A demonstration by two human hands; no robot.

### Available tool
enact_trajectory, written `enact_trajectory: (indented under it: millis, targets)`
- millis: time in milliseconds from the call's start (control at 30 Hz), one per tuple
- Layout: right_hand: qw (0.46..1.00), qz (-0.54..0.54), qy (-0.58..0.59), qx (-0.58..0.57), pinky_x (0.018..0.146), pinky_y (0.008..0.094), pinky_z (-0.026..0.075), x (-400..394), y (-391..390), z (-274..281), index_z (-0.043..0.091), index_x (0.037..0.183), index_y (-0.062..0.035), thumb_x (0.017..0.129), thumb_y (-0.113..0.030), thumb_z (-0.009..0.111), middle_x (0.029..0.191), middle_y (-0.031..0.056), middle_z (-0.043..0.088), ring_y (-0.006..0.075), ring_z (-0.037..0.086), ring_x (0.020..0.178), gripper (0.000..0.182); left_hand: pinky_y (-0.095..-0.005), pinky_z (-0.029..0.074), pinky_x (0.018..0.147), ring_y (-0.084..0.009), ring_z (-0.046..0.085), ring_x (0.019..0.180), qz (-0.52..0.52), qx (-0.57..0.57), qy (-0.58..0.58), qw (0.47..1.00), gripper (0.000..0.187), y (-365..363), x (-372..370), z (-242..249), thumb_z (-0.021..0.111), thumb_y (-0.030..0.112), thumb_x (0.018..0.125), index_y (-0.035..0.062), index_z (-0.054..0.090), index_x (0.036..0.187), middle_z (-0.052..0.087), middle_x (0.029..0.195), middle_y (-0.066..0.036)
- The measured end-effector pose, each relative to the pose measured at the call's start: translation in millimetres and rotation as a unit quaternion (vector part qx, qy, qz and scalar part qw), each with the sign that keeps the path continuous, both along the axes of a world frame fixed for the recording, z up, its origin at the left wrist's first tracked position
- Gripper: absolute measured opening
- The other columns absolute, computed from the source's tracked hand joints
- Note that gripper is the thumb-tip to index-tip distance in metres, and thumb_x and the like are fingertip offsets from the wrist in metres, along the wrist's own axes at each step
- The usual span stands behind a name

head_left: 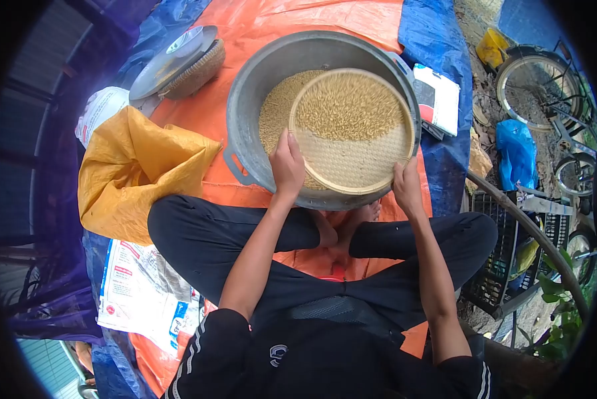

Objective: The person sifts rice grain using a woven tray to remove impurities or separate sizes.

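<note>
A round woven tray (345,159) is held over a large grey basin (245,100). Grain (352,106) covers the tray's far half and looks blurred; the near half shows bare weave. More grain (275,113) lies in the basin, seen left of the tray. My left hand (287,163) grips the tray's left rim, fingers closed around it. On the lower right rim, my right hand (407,185) is closed too, its thumb on top. The fingers under the tray are hidden.
A yellow-orange sack (135,176) lies left of the basin, near a basket (195,73) with a grey lid (172,60). White bags (438,100) are at the right. Orange tarp (245,20) lies beneath. A black crate (494,266) and bicycle wheel (536,90) stand farther right.
</note>
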State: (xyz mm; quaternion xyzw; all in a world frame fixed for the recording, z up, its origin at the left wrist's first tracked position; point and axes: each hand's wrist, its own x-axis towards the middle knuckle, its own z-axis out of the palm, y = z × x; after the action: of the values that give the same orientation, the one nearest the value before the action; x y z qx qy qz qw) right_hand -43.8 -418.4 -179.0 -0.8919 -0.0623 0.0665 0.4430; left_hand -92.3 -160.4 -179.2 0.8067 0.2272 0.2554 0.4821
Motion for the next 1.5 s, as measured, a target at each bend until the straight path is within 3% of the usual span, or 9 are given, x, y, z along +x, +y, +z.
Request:
enact_trajectory:
  millis: [100, 200, 433, 500, 900, 1100, 1267, 1333, 1500]
  targets:
    - [0.999, 0.019, -0.042, -0.019, 0.071, 0.0526, 0.044, 8.0, -9.1, -20.8, 0.039, 0.093, 0.0104, 0.095, -0.021, 0.04, 0.082, 0.0382, 0.056, 0.0516, 0.058, 0.081, 0.031, -0.0461, 0.044, 0.067, -0.0439, 0.06, 0.078, 0.023, 0.057, -0.073, 0.995, 0.029, -3.6, 5.1, -14.2, 0.04, 0.018, 0.096, -0.0035, 0.058, 0.089, 0.06, 0.078, -0.028]
    - [0.998, 0.019, -0.014, -0.066, 0.073, 0.053, 0.044, 12.0, -6.7, -16.1, 0.039, 0.093, 0.0109, 0.094, -0.02, 0.041, 0.083, 0.0391, 0.056, 0.0518, 0.058, 0.083, 0.031, -0.0509, 0.044, 0.068, -0.0462, 0.059, 0.08, -0.02, 0.062, 0.127, 0.99, 0.028, 3.2, 3.9, -25.0, 0.04, 0.015, 0.095, -0.0053, 0.057, 0.087, 0.059, 0.076, -0.03]
    - [0.998, -0.021, 0.045, -0.032, 0.074, 0.0524, 0.045, 7.8, -9.1, -10.2, 0.039, 0.095, 0.0105, 0.093, -0.019, 0.04, 0.084, 0.0387, 0.056, 0.0513, 0.058, 0.083, 0.03, -0.0488, 0.04, 0.061, -0.0456, 0.057, 0.07, -0.03, 0.053, 0.031, 0.998, 0.027, 0.8, 3.3, -21.5, 0.04, 0.016, 0.096, -0.0032, 0.056, 0.086, 0.056, 0.072, -0.026]
    - [0.995, -0.011, -0.095, 0.008, 0.072, 0.0522, 0.044, 2.9, -5.5, 7.8, 0.036, 0.097, 0.0093, 0.094, -0.019, 0.04, 0.084, 0.0375, 0.056, 0.0509, 0.058, 0.083, 0.029, -0.0487, 0.04, 0.061, -0.0451, 0.057, 0.069, -0.029, 0.028, -0.016, 0.999, 0.027, -2.0, 6.0, -1.5, 0.04, 0.016, 0.096, -0.0032, 0.055, 0.086, 0.056, 0.071, -0.026]
    - [0.997, 0.002, 0.061, -0.054, 0.074, 0.0503, 0.046, 8.5, -18.5, -19.7, 0.037, 0.099, 0.0106, 0.093, -0.016, 0.04, 0.085, 0.0363, 0.056, 0.0495, 0.059, 0.086, 0.027, -0.0487, 0.041, 0.062, -0.0438, 0.058, 0.071, -0.042, 0.107, 0.098, 0.989, 0.027, 5.3, 4.2, -27.3, 0.041, 0.016, 0.095, -0.0047, 0.055, 0.083, 0.056, 0.069, -0.026]
    - [1.0, -0.016, -0.003, -0.016, 0.074, 0.0508, 0.045, 4.2, -18.6, -10.0, 0.034, 0.101, 0.0089, 0.093, -0.016, 0.041, 0.088, 0.0354, 0.057, 0.0484, 0.059, 0.084, 0.027, -0.0511, 0.041, 0.064, -0.0447, 0.058, 0.075, 0.006, 0.066, -0.112, 0.992, 0.026, -16.2, 4.0, -1.2, 0.041, 0.016, 0.095, -0.004, 0.055, 0.085, 0.057, 0.073, -0.027]
    - [0.998, 0.011, 0.011, -0.058, 0.074, 0.0526, 0.045, 9.1, -11.3, -22.0, 0.034, 0.098, 0.0093, 0.093, -0.018, 0.038, 0.089, 0.0395, 0.055, 0.0516, 0.057, 0.085, 0.028, -0.0523, 0.041, 0.064, -0.0462, 0.058, 0.075, -0.025, 0.058, 0.031, 0.998, 0.027, -4.9, 5.7, -27.6, 0.041, 0.017, 0.096, -0.0033, 0.055, 0.084, 0.058, 0.075, -0.027]
    - [0.994, -0.023, 0.043, -0.101, 0.076, 0.0433, 0.045, 9.3, -11.3, -26.9, 0.041, 0.102, 0.0104, 0.091, -0.013, 0.042, 0.091, 0.0291, 0.055, 0.0372, 0.059, 0.086, 0.026, -0.0524, 0.042, 0.064, -0.0465, 0.058, 0.076, -0.029, 0.07, 0.059, 0.995, 0.026, -2.8, 5.3, -35.3, 0.041, 0.014, 0.095, -0.0042, 0.056, 0.084, 0.059, 0.076, -0.028]
    - [0.995, 0.069, -0.008, -0.067, 0.078, 0.0451, 0.045, 13.7, -28.9, -52.1, 0.045, 0.103, 0.0069, 0.092, -0.015, 0.043, 0.097, 0.0237, 0.054, 0.0348, 0.056, 0.083, 0.025, -0.0544, 0.043, 0.062, -0.0453, 0.061, 0.075, -0.049, 0.007, 0.111, 0.993, 0.025, -1.5, 3.1, -30.8, 0.04, 0.011, 0.091, -0.004, 0.056, 0.078, 0.059, 0.074, -0.03]
